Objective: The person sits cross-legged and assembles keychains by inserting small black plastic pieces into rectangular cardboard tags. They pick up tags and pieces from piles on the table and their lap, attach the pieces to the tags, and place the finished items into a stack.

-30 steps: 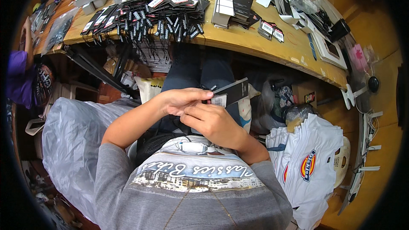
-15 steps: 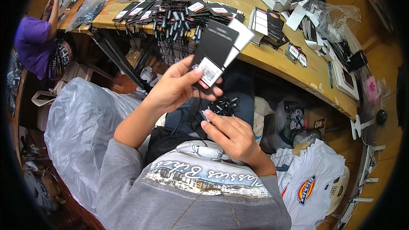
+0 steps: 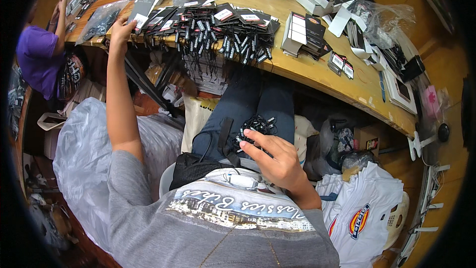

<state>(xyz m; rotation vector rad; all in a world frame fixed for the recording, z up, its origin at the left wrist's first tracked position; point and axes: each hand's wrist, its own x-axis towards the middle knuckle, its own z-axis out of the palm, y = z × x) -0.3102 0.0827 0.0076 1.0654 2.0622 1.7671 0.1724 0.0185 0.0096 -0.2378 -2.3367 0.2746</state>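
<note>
Tag (image 3: 144, 6) pinched between fingers of left hand (image 3: 122, 32); I'd square it against pile (image 3: 248, 24) on desk (image 3: 263, 2), flat. Right hand (image 3: 280, 162), fingers parted near cords (image 3: 263, 124): I'd single out one.

Head-worn fisheye camera, upright, looking steeply down from above wearer's grey printed T-shirt (image 3: 148, 228), facing ahead to wooden workbench (image 3: 297, 74). T-shirt nearest, filling lower middle; dark blue trousers (image 3: 230, 101) beyond it; right hand (image 3: 277, 159) mid-range near centre; left hand (image 3: 122, 33) farther, upper left; workbench spans top. Wide field bends straight edges; black round border swallows corners.
</note>
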